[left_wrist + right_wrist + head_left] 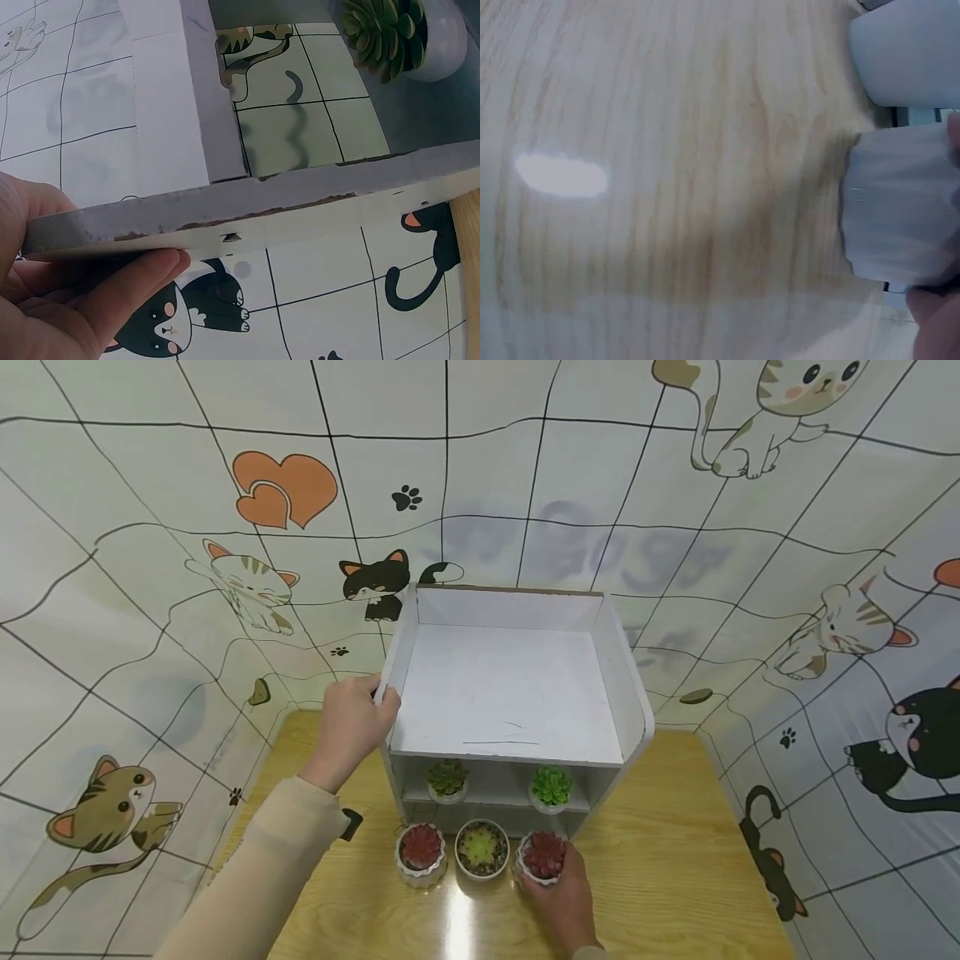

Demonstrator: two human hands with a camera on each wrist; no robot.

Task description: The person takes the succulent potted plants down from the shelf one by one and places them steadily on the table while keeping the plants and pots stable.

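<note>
A white wooden shelf [502, 689] stands on the wooden table. My left hand [352, 722] grips the edge of its left side panel [165, 221], thumb on one face and fingers on the other. In front of the shelf, my right hand [566, 893] holds a dark red succulent [543, 856] by its fluted white pot [900, 202]. Part of that hand is cut off in the right wrist view. Left of it stand a yellow-green succulent [482, 849] in a smooth white pot and another red succulent [420, 847] in a fluted pot.
Inside the shelf's lower compartment sit a dark green succulent [447, 777] on the left and a bright green succulent [551, 787] on the right. Under everything is the wooden table [675, 860]. Cat-printed sheeting [495, 477] surrounds the back and both sides.
</note>
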